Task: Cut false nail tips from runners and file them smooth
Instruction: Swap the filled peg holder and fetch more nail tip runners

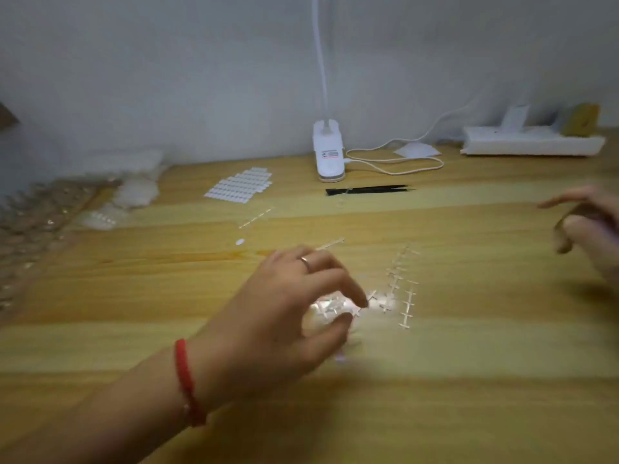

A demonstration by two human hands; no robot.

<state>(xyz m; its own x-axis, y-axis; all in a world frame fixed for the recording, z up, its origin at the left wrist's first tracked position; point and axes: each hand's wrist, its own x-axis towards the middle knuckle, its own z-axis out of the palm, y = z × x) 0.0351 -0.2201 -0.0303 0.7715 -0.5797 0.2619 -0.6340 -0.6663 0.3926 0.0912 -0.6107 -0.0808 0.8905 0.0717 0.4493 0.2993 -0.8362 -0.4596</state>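
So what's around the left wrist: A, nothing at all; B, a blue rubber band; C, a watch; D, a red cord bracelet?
D: a red cord bracelet circles the wrist just behind the left hand.

L hand [278, 316] + R hand [586, 226] = 2 | lamp [328, 152] 1 | tweezers [368, 190] 1 | runners [402, 266] approx 5, blurry

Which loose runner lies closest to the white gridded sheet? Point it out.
The slanted runner just in front of the white gridded sheet; the others lie nearer the left hand or by the black tweezers.
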